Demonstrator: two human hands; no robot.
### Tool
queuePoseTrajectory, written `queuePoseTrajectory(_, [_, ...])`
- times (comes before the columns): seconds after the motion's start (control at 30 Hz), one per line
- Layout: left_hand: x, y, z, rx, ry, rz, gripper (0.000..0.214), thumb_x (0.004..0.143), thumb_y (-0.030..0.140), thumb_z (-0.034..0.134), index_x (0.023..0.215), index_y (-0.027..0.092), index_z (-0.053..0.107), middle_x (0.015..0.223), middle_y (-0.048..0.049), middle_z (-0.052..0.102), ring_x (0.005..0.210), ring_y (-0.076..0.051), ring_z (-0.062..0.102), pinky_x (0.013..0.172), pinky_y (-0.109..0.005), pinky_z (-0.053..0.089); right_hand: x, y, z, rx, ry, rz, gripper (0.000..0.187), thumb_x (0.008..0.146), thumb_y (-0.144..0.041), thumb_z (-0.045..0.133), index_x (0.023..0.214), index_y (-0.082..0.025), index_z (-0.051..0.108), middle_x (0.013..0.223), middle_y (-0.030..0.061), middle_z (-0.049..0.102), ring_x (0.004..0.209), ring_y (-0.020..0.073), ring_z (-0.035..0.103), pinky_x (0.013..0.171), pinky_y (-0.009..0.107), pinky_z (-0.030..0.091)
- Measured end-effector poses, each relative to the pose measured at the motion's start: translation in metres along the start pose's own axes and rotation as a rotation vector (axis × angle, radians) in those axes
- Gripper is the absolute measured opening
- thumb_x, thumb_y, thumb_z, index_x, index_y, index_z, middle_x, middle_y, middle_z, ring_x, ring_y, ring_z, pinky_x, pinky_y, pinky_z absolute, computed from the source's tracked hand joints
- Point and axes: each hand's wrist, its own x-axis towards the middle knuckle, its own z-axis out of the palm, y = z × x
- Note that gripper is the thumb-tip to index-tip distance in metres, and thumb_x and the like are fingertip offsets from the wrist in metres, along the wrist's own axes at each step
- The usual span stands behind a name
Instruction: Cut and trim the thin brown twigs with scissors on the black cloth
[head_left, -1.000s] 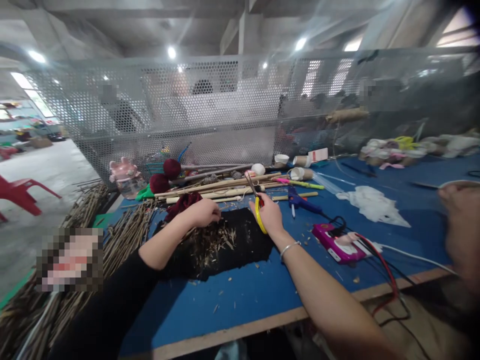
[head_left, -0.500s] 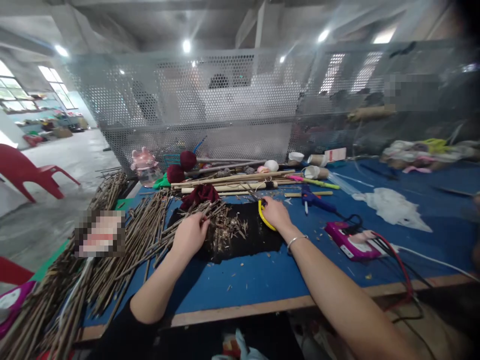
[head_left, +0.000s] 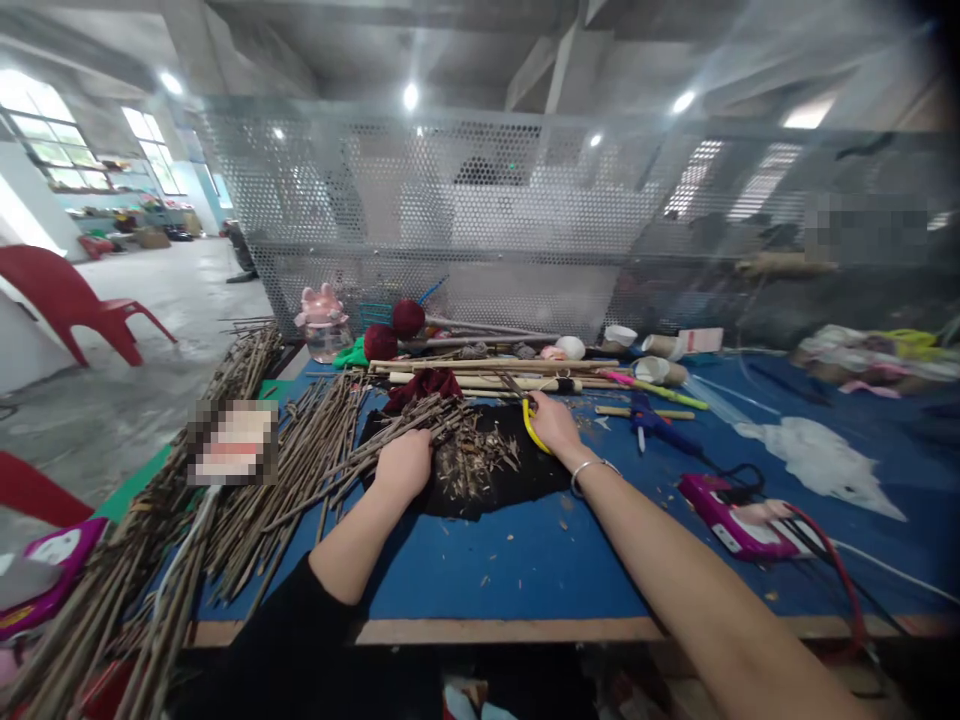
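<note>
Your left hand (head_left: pixel 405 465) has its fingers curled down over a few thin, dry brown twigs (head_left: pixel 420 418). They lie across the black cloth (head_left: pixel 517 482) towards the far left of the blue surface (head_left: pixel 525 570), while your right hand (head_left: pixel 556 425) has its fingers closed around the handle of the yellow-handled scissors (head_left: pixel 531 430) at the cloth's far edge. The twigs look light, stiff and brittle, likely to snap or roll apart, so they seem best gripped several together near mid-length, and the scissors by the handle only.
</note>
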Motion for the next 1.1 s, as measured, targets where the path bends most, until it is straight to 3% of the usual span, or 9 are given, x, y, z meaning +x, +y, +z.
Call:
queuePoseTrajectory(0.13, [-0.001, 0.001, -0.004, -0.019, -0.025, -0.031, 0.016, 0.084, 0.027, 0.044, 0.089, 0.017, 0.056, 0.095, -0.0112, 0.063, 0.088, -0.023, 0.062, 0.073, -0.032, 0.046, -0.001, 0.003, -0.004, 0.030, 0.014, 0.033, 0.033, 0.077, -0.014, 0.048, 0.109, -0.014, 0.058, 0.097, 0.0136, 0.067, 0.087, 0.0234, 0.063, 0.072, 0.027, 0.041])
queuePoseTrajectory(0.23, [-0.008, 0.011, -0.016, -0.148, 0.102, -0.084, 0.022, 0.085, 0.034, 0.042, 0.098, 0.018, 0.051, 0.093, -0.0111, 0.063, 0.084, -0.023, 0.062, 0.072, -0.033, 0.044, -0.009, 0.003, -0.017, 0.103, 0.126, 0.114, 0.035, 0.080, -0.027, 0.049, 0.113, -0.013, 0.051, 0.098, 0.0147, 0.065, 0.086, 0.0243, 0.061, 0.070, 0.029, 0.042])
queuePoseTrajectory(0.33, [-0.014, 0.031, -0.027, -0.545, 0.293, -0.047, 0.023, 0.086, 0.036, 0.037, 0.100, 0.019, 0.045, 0.084, -0.0059, 0.060, 0.075, -0.018, 0.059, 0.067, -0.029, 0.043, -0.022, -0.006, -0.033, 0.380, 0.333, 0.149, 0.054, 0.076, -0.042, 0.057, 0.118, -0.014, 0.039, 0.086, 0.0093, 0.063, 0.073, 0.0210, 0.059, 0.065, 0.030, 0.043])
queuePoseTrajectory(0.4, [-0.016, 0.045, -0.028, -0.945, 0.267, -0.012, 0.018, 0.088, 0.033, 0.030, 0.088, 0.020, 0.043, 0.072, -0.0004, 0.054, 0.059, -0.012, 0.052, 0.055, -0.023, 0.040, -0.035, -0.018, -0.039, 0.603, 0.369, 0.038, 0.054, 0.076, -0.045, 0.057, 0.117, -0.016, 0.035, 0.079, 0.0041, 0.060, 0.066, 0.0166, 0.056, 0.062, 0.027, 0.044])
queuePoseTrajectory(0.5, [-0.015, 0.057, -0.021, -1.512, 0.066, -0.045, 0.019, 0.087, 0.036, 0.031, 0.078, 0.021, 0.038, 0.064, 0.0053, 0.043, 0.042, -0.005, 0.035, 0.037, -0.016, 0.026, -0.058, -0.040, -0.040, 0.774, 0.194, -0.120, 0.052, 0.074, -0.044, 0.060, 0.114, -0.020, 0.036, 0.077, -0.0002, 0.057, 0.060, 0.0128, 0.051, 0.058, 0.025, 0.043])
queuePoseTrajectory(0.6, [-0.012, 0.057, -0.011, -1.772, -0.055, -0.075, 0.022, 0.081, 0.042, 0.046, 0.083, 0.021, 0.042, 0.063, 0.0069, 0.042, 0.041, -0.004, 0.036, 0.034, -0.014, 0.024, -0.077, -0.057, -0.035, 0.755, -0.034, -0.241, 0.054, 0.068, -0.039, 0.067, 0.113, -0.022, 0.042, 0.090, 0.0022, 0.058, 0.072, 0.0144, 0.054, 0.067, 0.027, 0.045])
queuePoseTrajectory(0.83, [-0.013, 0.053, 0.000, -1.678, -0.113, 0.027, 0.036, 0.078, 0.051, 0.052, 0.080, 0.015, 0.053, 0.055, 0.0046, 0.050, 0.041, -0.004, 0.043, 0.042, -0.016, 0.036, -0.087, -0.067, -0.037, 0.747, -0.110, -0.371, 0.060, 0.066, -0.039, 0.070, 0.117, -0.019, 0.044, 0.108, 0.0088, 0.056, 0.094, 0.0213, 0.053, 0.084, 0.035, 0.043])
queuePoseTrajectory(1.0, [-0.010, 0.066, -0.007, -1.644, -0.150, 0.021, 0.040, 0.075, 0.057, 0.051, 0.078, 0.017, 0.050, 0.048, 0.0068, 0.045, 0.036, -0.005, 0.039, 0.038, -0.017, 0.030, -0.087, -0.063, -0.040, 0.800, -0.104, -0.355, 0.061, 0.069, -0.043, 0.067, 0.119, -0.019, 0.043, 0.100, 0.0065, 0.058, 0.085, 0.0187, 0.055, 0.076, 0.031, 0.045])
queuePoseTrajectory(1.1, [-0.013, 0.068, -0.023, -1.570, -0.087, -0.068, 0.036, 0.080, 0.055, 0.043, 0.076, 0.019, 0.044, 0.048, 0.0088, 0.038, 0.034, -0.005, 0.029, 0.036, -0.017, 0.023, -0.083, -0.057, -0.037, 0.832, -0.098, -0.350, 0.060, 0.072, -0.047, 0.063, 0.120, -0.018, 0.042, 0.093, 0.0045, 0.058, 0.075, 0.0154, 0.054, 0.070, 0.027, 0.044])
